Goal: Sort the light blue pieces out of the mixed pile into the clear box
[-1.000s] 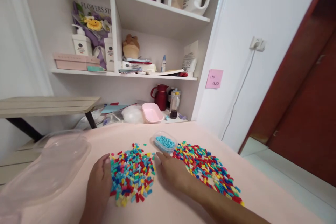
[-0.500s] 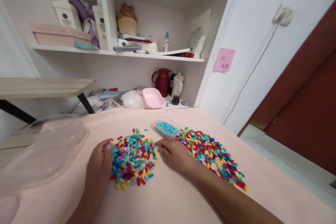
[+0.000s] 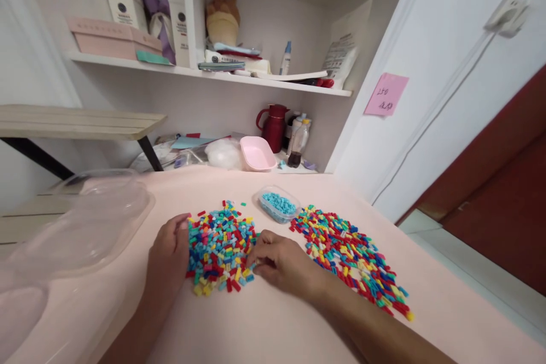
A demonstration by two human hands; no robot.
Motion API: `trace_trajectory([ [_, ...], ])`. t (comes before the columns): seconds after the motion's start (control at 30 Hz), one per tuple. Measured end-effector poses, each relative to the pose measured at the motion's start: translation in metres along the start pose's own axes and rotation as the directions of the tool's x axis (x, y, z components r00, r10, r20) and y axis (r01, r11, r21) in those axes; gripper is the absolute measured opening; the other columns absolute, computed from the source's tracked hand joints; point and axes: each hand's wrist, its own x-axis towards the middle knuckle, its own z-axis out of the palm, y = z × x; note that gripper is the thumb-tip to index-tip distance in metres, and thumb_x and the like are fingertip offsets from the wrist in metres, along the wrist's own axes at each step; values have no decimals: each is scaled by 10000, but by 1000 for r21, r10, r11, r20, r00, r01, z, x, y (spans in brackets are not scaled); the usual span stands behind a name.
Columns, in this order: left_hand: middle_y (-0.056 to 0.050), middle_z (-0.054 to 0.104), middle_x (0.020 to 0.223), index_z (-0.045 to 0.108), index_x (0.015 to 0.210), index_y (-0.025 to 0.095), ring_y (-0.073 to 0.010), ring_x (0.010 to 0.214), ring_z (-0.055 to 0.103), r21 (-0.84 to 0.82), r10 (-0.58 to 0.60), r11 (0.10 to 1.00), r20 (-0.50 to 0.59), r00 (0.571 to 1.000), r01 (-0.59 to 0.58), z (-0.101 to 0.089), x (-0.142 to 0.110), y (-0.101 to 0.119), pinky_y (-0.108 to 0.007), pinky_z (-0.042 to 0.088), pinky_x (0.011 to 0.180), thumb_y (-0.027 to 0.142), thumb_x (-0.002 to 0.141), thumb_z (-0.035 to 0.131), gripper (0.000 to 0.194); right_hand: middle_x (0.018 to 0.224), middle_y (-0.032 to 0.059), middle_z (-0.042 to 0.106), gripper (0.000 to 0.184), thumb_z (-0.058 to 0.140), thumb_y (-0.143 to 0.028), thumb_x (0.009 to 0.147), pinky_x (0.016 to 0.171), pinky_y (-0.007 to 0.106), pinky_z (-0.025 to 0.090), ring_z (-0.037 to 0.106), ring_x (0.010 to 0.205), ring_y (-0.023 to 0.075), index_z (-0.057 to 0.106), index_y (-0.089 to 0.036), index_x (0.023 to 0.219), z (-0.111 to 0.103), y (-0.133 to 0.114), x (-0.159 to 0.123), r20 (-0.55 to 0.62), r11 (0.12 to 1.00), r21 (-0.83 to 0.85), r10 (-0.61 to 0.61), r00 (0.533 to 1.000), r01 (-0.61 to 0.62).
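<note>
A loose pile of small multicoloured plastic bricks (image 3: 222, 244) lies on the pink tabletop between my hands. My left hand (image 3: 168, 250) rests on its side against the pile's left edge, fingers loosely bent and not gripping anything I can see. At the right edge of that pile, my right hand (image 3: 277, 261) has its thumb and index finger drawn together among the bricks; whatever is between the tips is too small to make out. Just beyond it stands a clear plastic tub (image 3: 279, 203) holding light blue bricks. A wider spread of mixed bricks (image 3: 350, 250) lies right of my right hand.
Clear plastic lids or trays (image 3: 98, 222) lie at the left of the table. Behind the table, a pink basin (image 3: 258, 153), a red jug (image 3: 273, 128) and bottles (image 3: 298, 145) stand under a shelf. A wooden bench-like board (image 3: 81, 122) is at far left.
My right hand has moved from near the tub down towards me along the pile's right edge, and its fingers have closed in. The view has shifted slightly; my left hand stays by the pile.
</note>
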Motion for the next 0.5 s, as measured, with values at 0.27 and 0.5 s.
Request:
trace_trajectory([
  [0.27, -63, 635, 1191, 598, 1096, 229, -249, 1144, 561, -4, 22, 1000, -11, 1000, -22, 0, 0, 0, -415, 416, 1014, 440, 860, 329, 415, 854, -10, 614, 200, 589, -61, 731, 678, 198, 411, 572, 746, 107, 687, -221, 801, 1, -1, 4, -8, 997, 11, 75, 997, -75],
  [0.5, -66, 653, 1126, 617, 1053, 215, -244, 1105, 577, 17, 70, 997, -57, 996, -69, -5, -2, 3, -394, 432, 1003, 420, 859, 320, 410, 766, -6, 630, 91, 594, -114, 741, 607, 201, 406, 550, 658, 104, 655, -180, 752, -24, -3, 6, -60, 936, 301, 211, 976, -184],
])
